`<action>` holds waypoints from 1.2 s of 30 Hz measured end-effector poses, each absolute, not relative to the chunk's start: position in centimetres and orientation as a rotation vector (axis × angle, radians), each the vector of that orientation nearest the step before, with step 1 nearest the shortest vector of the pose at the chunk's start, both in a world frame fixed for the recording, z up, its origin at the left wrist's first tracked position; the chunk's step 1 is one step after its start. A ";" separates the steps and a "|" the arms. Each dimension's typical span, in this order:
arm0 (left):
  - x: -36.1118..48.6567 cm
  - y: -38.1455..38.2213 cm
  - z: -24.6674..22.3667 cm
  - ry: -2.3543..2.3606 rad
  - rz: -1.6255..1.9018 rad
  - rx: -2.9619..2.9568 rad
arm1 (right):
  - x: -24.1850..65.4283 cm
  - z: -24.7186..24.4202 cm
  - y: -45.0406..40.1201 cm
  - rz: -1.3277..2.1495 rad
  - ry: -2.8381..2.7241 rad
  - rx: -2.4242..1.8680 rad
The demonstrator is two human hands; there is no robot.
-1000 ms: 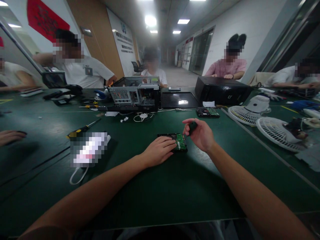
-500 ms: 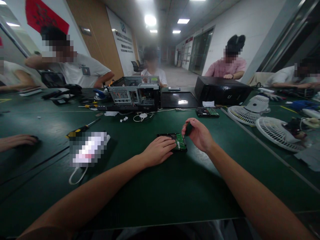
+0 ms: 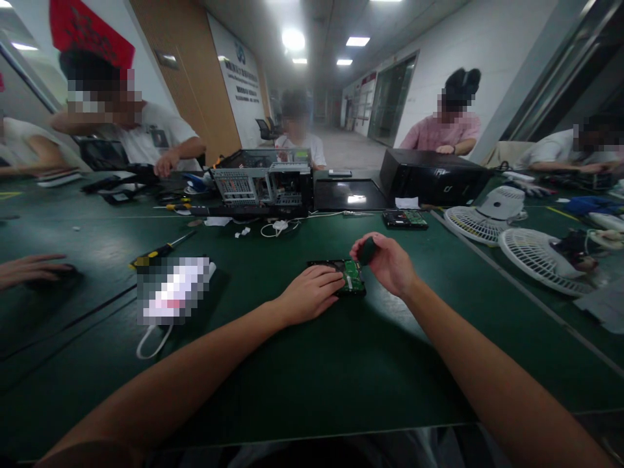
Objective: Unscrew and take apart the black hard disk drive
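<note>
A hard drive [image 3: 354, 278] lies on the green tabletop in front of me, its circuit board facing up. My left hand [image 3: 312, 292] covers its left part, fingers across the top and thumb along the near edge. At the drive's right end, my right hand [image 3: 387, 263] is raised a little, with thumb and fingers curled together near the board's edge. A dark oval patch shows inside that curl. Whether it is a held object or a gap, I cannot make out.
A second hard drive [image 3: 405, 220] lies farther back, near an opened computer case [image 3: 263, 182] and a black case [image 3: 433, 179]. White fan parts [image 3: 485, 214] stand right. Left are a screwdriver [image 3: 163, 250], a blurred phone-like device [image 3: 173, 290] and another person's hand [image 3: 34, 270].
My right hand's fingers have shifted slightly left, while my left hand stays on the drive. At the far left, a person has brought a hand down to the table.
</note>
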State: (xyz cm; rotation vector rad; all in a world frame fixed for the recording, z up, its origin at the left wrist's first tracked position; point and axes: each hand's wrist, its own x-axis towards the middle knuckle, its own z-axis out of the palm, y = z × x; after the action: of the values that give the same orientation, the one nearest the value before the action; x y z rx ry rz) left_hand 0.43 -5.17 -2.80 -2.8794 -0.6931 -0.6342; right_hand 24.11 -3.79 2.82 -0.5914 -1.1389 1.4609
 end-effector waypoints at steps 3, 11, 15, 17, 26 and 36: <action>0.4 -5.2 -2.8 -0.702 -0.632 -2.881 | 23.9 2.9 -4.0 1.471 -1.121 -0.598; 0.4 -5.1 -2.9 -0.701 -0.641 -2.888 | 24.2 3.0 -3.6 1.499 -1.123 -0.607; 0.4 -5.1 -2.9 -0.698 -0.649 -2.888 | 24.4 2.8 -3.4 1.517 -1.079 -0.597; 0.4 -5.2 -2.8 -0.694 -0.650 -2.895 | 24.3 2.8 -3.5 1.514 -1.064 -0.600; 0.4 -5.2 -2.7 -0.702 -0.655 -2.904 | 24.1 3.2 -4.0 1.459 -1.101 -0.602; 0.4 -5.3 -2.6 -0.710 -0.650 -2.906 | 24.3 3.1 -3.6 1.475 -1.093 -0.602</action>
State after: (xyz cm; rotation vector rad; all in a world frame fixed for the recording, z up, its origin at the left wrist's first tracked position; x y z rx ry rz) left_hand 0.41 -5.27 -2.64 -2.9060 -0.7096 -0.6502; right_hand 24.28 -3.65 3.14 -0.6021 -1.0927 1.4748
